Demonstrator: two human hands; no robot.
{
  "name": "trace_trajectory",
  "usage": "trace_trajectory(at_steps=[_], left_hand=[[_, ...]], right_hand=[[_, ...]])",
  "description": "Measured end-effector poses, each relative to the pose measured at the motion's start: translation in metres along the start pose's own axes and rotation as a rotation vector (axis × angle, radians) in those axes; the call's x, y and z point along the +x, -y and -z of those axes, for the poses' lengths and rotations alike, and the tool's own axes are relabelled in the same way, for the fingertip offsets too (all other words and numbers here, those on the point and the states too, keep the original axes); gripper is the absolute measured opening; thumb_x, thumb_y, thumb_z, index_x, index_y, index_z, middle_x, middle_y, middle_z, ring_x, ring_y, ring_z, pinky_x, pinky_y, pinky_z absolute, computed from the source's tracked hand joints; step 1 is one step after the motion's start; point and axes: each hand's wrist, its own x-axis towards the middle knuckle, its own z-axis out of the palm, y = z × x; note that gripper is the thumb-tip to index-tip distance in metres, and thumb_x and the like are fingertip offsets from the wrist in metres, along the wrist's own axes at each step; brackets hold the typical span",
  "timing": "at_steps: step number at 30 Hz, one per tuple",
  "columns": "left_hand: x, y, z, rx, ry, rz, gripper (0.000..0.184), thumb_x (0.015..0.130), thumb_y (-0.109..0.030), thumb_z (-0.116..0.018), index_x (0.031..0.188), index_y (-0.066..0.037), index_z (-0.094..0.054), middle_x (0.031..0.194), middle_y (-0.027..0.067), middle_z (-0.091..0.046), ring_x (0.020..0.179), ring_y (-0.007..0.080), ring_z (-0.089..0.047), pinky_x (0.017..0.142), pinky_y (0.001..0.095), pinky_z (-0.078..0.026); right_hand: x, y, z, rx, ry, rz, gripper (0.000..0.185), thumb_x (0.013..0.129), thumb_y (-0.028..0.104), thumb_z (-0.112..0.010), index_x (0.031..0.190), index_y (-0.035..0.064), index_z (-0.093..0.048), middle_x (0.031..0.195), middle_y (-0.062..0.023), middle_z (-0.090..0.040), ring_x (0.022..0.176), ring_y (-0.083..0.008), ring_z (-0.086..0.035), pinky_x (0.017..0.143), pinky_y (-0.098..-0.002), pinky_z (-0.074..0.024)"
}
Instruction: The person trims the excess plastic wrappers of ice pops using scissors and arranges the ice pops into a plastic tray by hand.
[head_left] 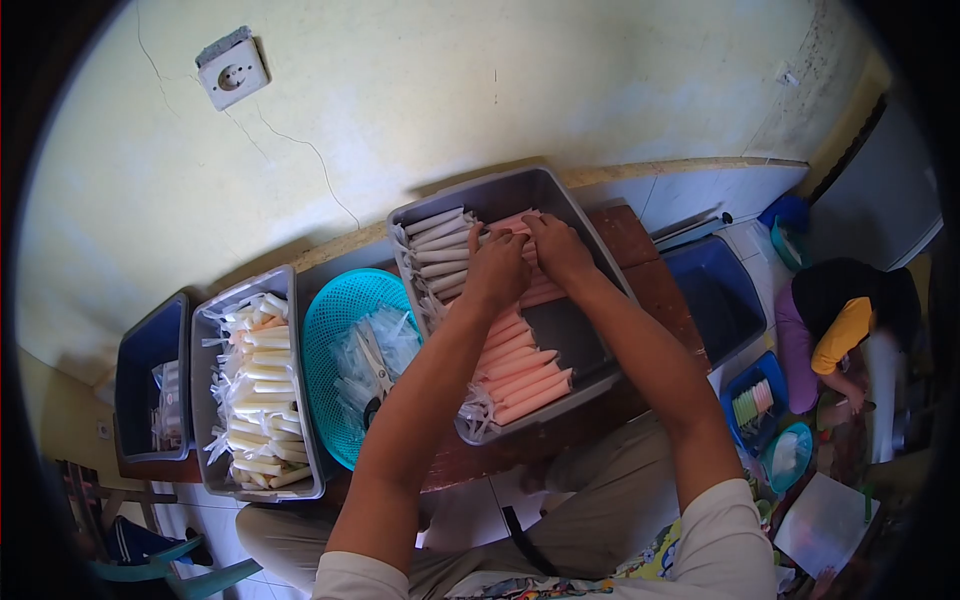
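A grey tub (606, 262) in front of me holds rows of thin wrapped sticks. Greyish-white sticks (440, 245) lie at its upper left, and pink sticks (525, 380) run down its middle to the near edge. Both my hands are inside the tub at the top of the pink row. My left hand (497, 265) has its fingers bent down over the sticks, beside the greyish ones. Close against it, my right hand (558, 245) rests on the pink sticks with bent fingers. What lies under the fingertips is hidden.
Left of the tub, a turquoise basket (325, 300) holds clear plastic and scissors (374, 362). Further left are a tub of pale yellow sticks (265, 400) and a dark blue tub (135, 370). At right are a blue tub (710, 290) and a bending person (850, 300).
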Motion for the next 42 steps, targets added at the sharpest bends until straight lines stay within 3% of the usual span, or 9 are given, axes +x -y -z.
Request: trace_trajectory(at_steps=[4,13,15,18,26,29,36,38,42], left_hand=[[-0.010,-0.006,0.007,-0.036,0.021,0.048,0.033,0.089,-0.017,-0.070,0.121,-0.009,-0.071,0.117,0.0153,-0.075,0.125,0.0303,-0.065,0.123,0.0581,-0.025],[-0.013,-0.017,-0.001,0.038,0.245,-0.006,0.020,0.085,-0.022,-0.075,0.103,-0.012,-0.078,0.104,0.0108,-0.079,0.108,0.0301,-0.073,0.115,0.0561,-0.030],[-0.010,-0.017,-0.001,0.077,0.326,0.014,0.017,0.085,-0.022,-0.075,0.098,-0.013,-0.079,0.101,0.0100,-0.079,0.105,0.0299,-0.074,0.114,0.0565,-0.031],[-0.010,-0.016,-0.010,0.102,0.369,0.008,0.011,0.083,-0.021,-0.076,0.090,-0.012,-0.080,0.093,0.0093,-0.079,0.099,0.0297,-0.076,0.114,0.0592,-0.030],[-0.008,-0.017,-0.017,0.233,0.375,-0.009,0.006,0.082,-0.015,-0.075,0.081,-0.017,-0.080,0.084,0.0090,-0.079,0.087,0.0287,-0.077,0.110,0.0621,-0.033],[-0.009,-0.018,-0.019,0.198,0.369,0.007,0.008,0.086,-0.019,-0.074,0.086,-0.016,-0.082,0.087,0.0112,-0.080,0.093,0.0282,-0.078,0.117,0.0553,-0.030],[-0.009,-0.014,-0.021,0.244,0.305,-0.064,0.009,0.085,-0.016,-0.072,0.081,-0.017,-0.080,0.084,0.0085,-0.079,0.089,0.0299,-0.078,0.113,0.0604,-0.032],[-0.006,-0.024,-0.004,0.200,0.452,-0.018,0.012,0.085,-0.020,-0.074,0.092,-0.015,-0.082,0.093,0.0119,-0.080,0.103,0.0318,-0.076,0.119,0.0567,-0.029],[-0.004,-0.022,-0.001,0.156,0.408,0.020,0.017,0.084,-0.026,-0.078,0.095,-0.014,-0.081,0.102,0.0135,-0.079,0.111,0.0318,-0.074,0.120,0.0569,-0.028]], right_hand=[[-0.018,-0.002,0.026,0.079,-0.063,0.010,0.031,0.095,0.003,-0.059,0.125,0.0021,-0.065,0.114,-0.0258,-0.070,0.104,-0.0482,-0.071,0.090,-0.0543,-0.0581],[-0.068,-0.008,0.033,0.126,0.142,0.084,0.022,0.090,0.002,-0.063,0.111,0.0014,-0.071,0.109,-0.0266,-0.071,0.106,-0.0449,-0.071,0.090,-0.0528,-0.0575],[-0.066,-0.011,0.029,0.015,0.208,0.033,0.023,0.082,0.003,-0.075,0.105,0.0038,-0.071,0.104,-0.0205,-0.071,0.103,-0.0424,-0.070,0.089,-0.0517,-0.0571],[-0.065,-0.010,0.027,-0.043,0.224,0.064,0.011,0.090,0.006,-0.068,0.100,0.0055,-0.073,0.101,-0.0192,-0.073,0.100,-0.0407,-0.072,0.087,-0.0513,-0.0586],[-0.060,-0.003,0.022,-0.210,0.278,0.039,0.013,0.094,0.008,-0.062,0.095,0.0080,-0.074,0.100,-0.0170,-0.075,0.094,-0.0371,-0.077,0.081,-0.0487,-0.0618],[-0.058,-0.006,0.020,-0.236,0.257,0.078,0.013,0.094,0.010,-0.061,0.095,0.0087,-0.074,0.097,-0.0156,-0.075,0.093,-0.0367,-0.076,0.079,-0.0486,-0.0614],[-0.061,-0.005,0.016,-0.249,0.275,0.120,0.011,0.092,0.010,-0.063,0.095,0.0099,-0.073,0.095,-0.0127,-0.074,0.092,-0.0351,-0.076,0.079,-0.0472,-0.0617],[-0.060,0.001,0.022,-0.254,0.303,0.108,0.009,0.090,0.010,-0.064,0.094,0.0095,-0.073,0.097,-0.0129,-0.074,0.092,-0.0354,-0.076,0.080,-0.0471,-0.0616],[-0.056,0.005,0.039,-0.232,0.241,0.108,0.011,0.090,0.011,-0.068,0.097,0.0058,-0.073,0.101,-0.0153,-0.073,0.096,-0.0361,-0.076,0.081,-0.0475,-0.0616]])
